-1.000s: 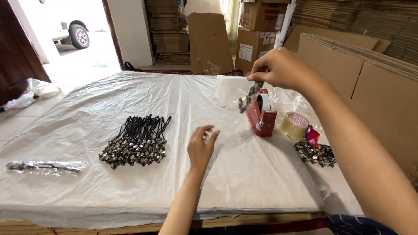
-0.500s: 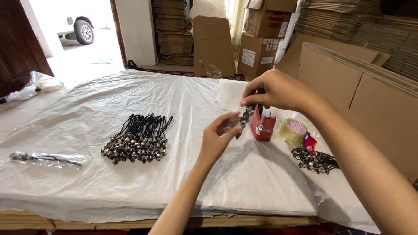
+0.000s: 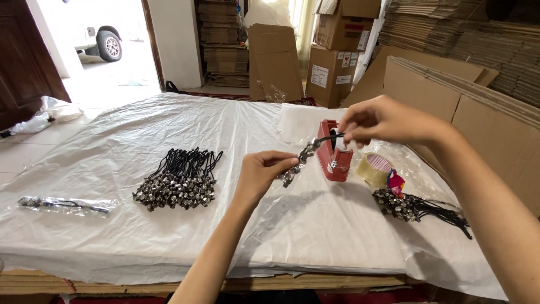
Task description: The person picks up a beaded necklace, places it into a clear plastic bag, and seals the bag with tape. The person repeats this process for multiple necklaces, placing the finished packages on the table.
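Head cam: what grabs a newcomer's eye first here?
Mid-frame, the left hand and right hand stretch a beaded black-cord piece between them, above the white plastic sheet. Just behind it stands a red tape dispenser, with a clear tape roll to its right. Two heaps of similar beaded cords flank the hands: a large pile to the left, a smaller pile to the right.

Your right forearm (image 3: 495, 208) ran off the frame's right edge. Your left hand (image 3: 260, 175) hid the lower end of the beaded cord (image 3: 301, 157); its beads were too small to make out. The tape dispenser (image 3: 333, 152) was partly covered by your right hand (image 3: 378, 121).
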